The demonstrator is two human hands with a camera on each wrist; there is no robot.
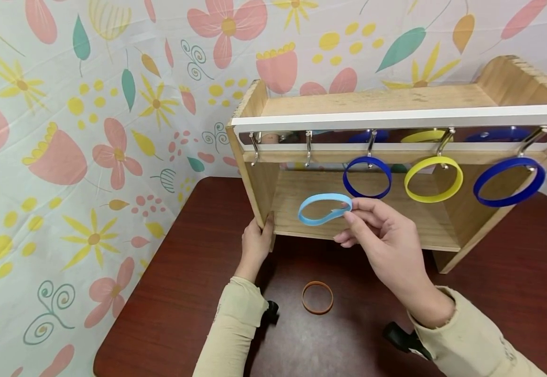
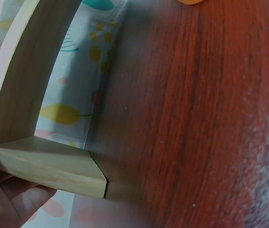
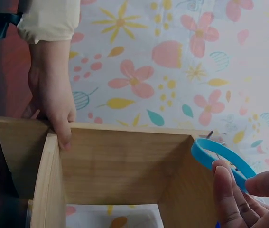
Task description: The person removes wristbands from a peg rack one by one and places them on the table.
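Note:
My right hand (image 1: 389, 238) pinches a light blue wristband (image 1: 311, 222) between thumb and fingers, in front of a wooden shelf (image 1: 377, 97). The band's loop points left, below the hook rail and apart from the hooks. My left hand (image 1: 256, 243) grips the lower front edge of the shelf's left side panel, its thumb on the inner face in the right wrist view. Hanging from hooks on the right are a blue wristband (image 1: 345, 180), a yellow wristband (image 1: 434, 199) and another blue wristband (image 1: 509, 201). An orange wristband (image 1: 318, 312) lies on the table.
A white rail (image 1: 396, 116) with several metal hooks runs along the shelf front. Its two leftmost hooks, including the end hook (image 1: 255, 149), bear no band. The dark red table (image 1: 174, 293) meets a flower-patterned cloth (image 1: 127, 104) behind and at the left.

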